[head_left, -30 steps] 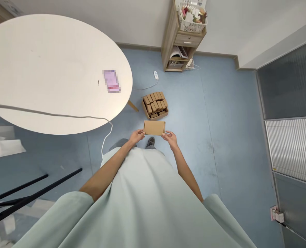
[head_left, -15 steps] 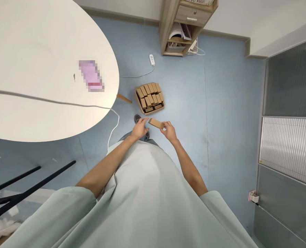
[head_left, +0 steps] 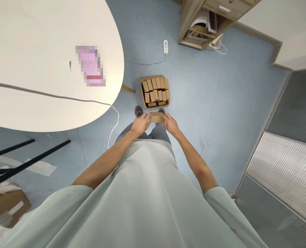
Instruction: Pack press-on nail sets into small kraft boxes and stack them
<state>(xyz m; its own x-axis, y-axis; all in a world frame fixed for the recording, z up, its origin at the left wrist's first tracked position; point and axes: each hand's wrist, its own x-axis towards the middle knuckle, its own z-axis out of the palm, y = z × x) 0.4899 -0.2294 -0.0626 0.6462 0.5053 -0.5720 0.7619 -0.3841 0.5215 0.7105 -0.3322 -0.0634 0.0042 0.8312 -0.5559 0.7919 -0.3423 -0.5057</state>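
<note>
Between my two hands is a small brown cardboard box (head_left: pixel 156 117), held level in front of my legs. My left hand (head_left: pixel 141 124) grips its left end with the fingers closed. At the right end, my right hand (head_left: pixel 170 123) pinches the box between thumb and fingers. Just beyond it on the floor stands an open carton (head_left: pixel 156 107) packed with several similar small boxes (head_left: pixel 155 94) in rows. The small box partly covers the view of one shoe.
A white round-edged table (head_left: pixel 52 117) fills the left, with a grey cable (head_left: pixel 65 96) and a blurred pink item (head_left: pixel 91 65) on it. A white power strip (head_left: pixel 165 47) lies on the blue floor near a wooden cabinet (head_left: pixel 191 20). Black metal legs (head_left: pixel 47 153) stand lower left.
My left hand has closed on the left end of the small box, which was in my right hand alone. The box has turned level. My view has shifted and rotated.
</note>
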